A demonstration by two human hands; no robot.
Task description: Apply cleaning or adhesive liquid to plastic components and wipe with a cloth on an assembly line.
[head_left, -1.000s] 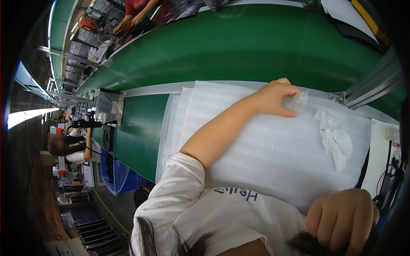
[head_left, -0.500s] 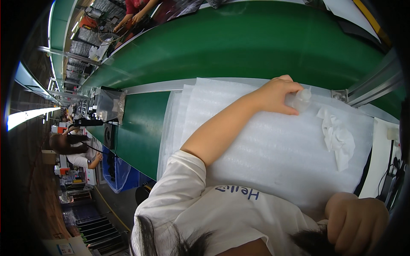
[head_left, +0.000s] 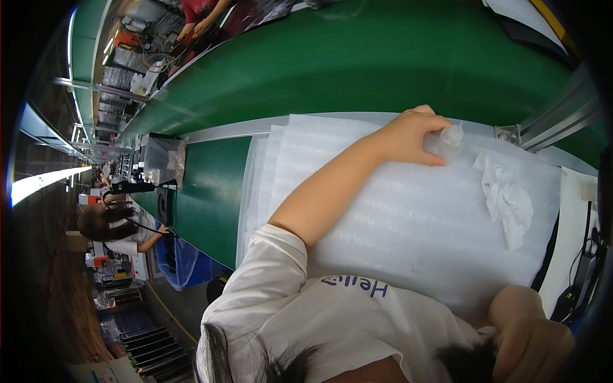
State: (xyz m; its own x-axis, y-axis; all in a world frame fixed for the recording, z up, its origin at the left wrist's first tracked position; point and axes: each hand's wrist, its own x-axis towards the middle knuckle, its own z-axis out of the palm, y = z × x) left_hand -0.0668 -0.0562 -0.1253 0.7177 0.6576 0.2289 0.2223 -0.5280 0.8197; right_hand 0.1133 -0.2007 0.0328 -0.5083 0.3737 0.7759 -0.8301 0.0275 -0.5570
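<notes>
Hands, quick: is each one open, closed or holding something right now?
Left hand: curved around the clear bottle; whether it grips cannot be told.
Right hand: fingers curled; whether it holds anything cannot be told.

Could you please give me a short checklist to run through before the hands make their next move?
1. Left hand at the small translucent bottle: ok, thumb and a finger reach toward it from its left side.
2. Bottle firmly gripped: cannot tell, the contact is not clear.
3. Crumpled white tissue clear of the left hand: ok, it lies to the right of the bottle, apart from the hand.
4. Right hand at the bottle or tissue: not ok, it is low at the right, near the body.
5. White foam sheets under the tissue: ok, spread out beneath it.
</notes>
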